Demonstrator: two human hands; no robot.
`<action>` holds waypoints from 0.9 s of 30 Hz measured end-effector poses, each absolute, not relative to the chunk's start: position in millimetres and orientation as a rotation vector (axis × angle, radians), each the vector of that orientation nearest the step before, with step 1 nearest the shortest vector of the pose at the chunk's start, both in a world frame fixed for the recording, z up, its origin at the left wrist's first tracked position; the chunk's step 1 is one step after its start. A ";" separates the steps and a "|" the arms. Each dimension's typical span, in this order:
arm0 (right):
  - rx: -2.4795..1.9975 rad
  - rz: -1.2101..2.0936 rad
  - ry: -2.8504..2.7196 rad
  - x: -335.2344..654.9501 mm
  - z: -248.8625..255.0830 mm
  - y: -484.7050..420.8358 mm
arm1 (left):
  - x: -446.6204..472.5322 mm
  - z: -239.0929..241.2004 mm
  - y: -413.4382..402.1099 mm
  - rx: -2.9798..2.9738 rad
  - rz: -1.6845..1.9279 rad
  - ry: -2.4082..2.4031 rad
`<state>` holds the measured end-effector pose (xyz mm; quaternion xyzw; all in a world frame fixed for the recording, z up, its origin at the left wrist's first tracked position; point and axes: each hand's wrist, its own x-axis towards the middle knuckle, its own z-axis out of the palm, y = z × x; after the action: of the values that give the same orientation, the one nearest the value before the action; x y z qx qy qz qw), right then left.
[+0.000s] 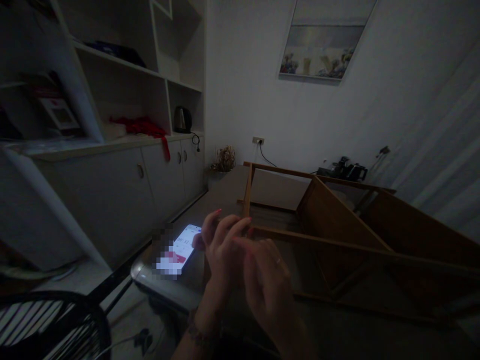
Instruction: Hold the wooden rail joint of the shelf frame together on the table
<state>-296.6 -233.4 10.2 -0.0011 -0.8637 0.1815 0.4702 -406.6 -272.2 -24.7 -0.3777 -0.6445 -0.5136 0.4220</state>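
A lit phone point(183, 242) lies on the corner of the table point(225, 192), just left of my hands. My left hand point(222, 247) is raised beside it, its fingers bent and apart, with a bracelet at the wrist. My right hand point(268, 277), wearing a ring, meets the left from the right side. Its thumb and fingers are drawn together near the left palm; whatever they may pinch is too dark to make out. Behind both hands a wooden shelf frame point(347, 215) rests on its side on the table.
White cabinets point(112, 185) with open shelves line the left. They hold a kettle point(182, 120) and red cloth point(144, 127). A black round-backed chair point(56, 320) stands at lower left. Dark appliances point(348, 170) sit beyond the frame, near a pale curtain point(442, 130).
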 end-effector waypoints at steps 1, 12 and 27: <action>0.014 0.455 -2.135 -293.9 9.7 -231.9 | -406.7 -25.1 -271.5 -0.946 -1.293 -1.614; 0.041 0.132 -2.123 -283.5 6.9 -218.7 | -404.9 -21.5 -267.7 -0.899 -1.273 -1.601; 0.159 0.290 -2.420 -273.5 37.5 -223.9 | -400.7 -19.9 -274.2 -0.929 -1.270 -1.680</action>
<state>-273.5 -223.9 37.5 0.0610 -0.9309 0.1114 0.3425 -400.7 -274.2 -19.9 -0.3685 -0.6665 -0.5037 0.4077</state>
